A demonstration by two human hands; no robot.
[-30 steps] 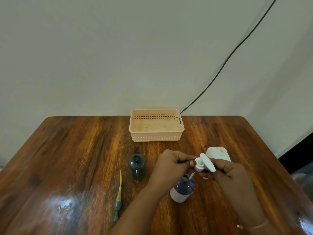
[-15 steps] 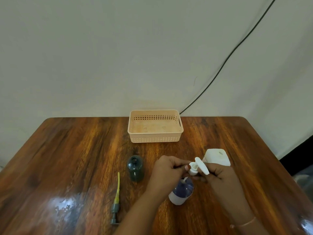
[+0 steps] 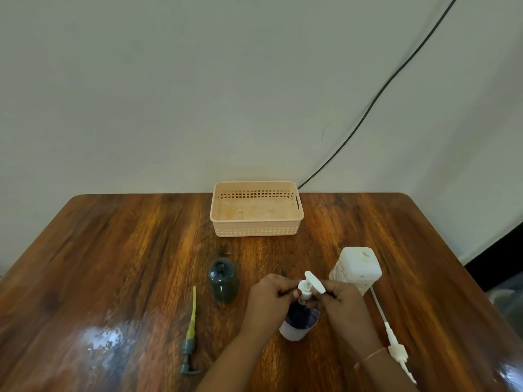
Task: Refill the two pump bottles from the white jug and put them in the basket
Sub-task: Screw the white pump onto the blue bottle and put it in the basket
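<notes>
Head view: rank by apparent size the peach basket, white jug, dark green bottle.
1. Peach perforated plastic basket, clearly largest.
2. White plastic jug.
3. Dark green uncapped bottle, smallest, though close to the jug.

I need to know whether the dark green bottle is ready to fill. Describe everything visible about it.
The dark green bottle stands upright on the wooden table, in front of the basket and left of the hands. It looks like smooth, slightly glossy plastic, rounded at the shoulder, with a narrow open neck and no pump fitted. A grey pump with a yellowish tube lies on the table to its left, apart from it. Nothing touches the bottle. Its fill level cannot be seen.
</notes>
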